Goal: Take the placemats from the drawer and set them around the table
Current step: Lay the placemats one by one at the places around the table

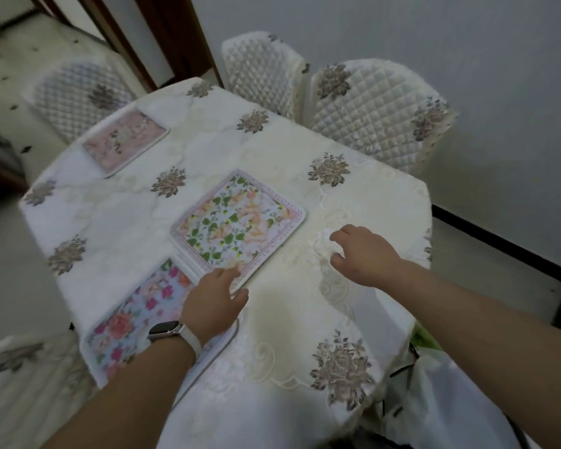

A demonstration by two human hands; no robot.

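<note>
Three floral placemats lie on the table [298,306], which is draped in a white flowered cloth. A pink placemat [125,141] sits at the far left edge. A stack of green-leaf placemats [237,223] rests in the middle, with several edges showing at its near corner. My left hand [212,304], a watch on its wrist, pinches that near corner between fingers and thumb. Under my left forearm lies a blue placemat with pink roses [133,322] at the near left edge. My right hand [365,256] hovers over the bare cloth to the right, fingers curled and holding nothing.
Three chairs with quilted white covers stand around the far side: one at the left [78,95], one at the back [263,69], one at the right [379,115]. A grey wall runs behind. A white bag [441,393] hangs at the near right.
</note>
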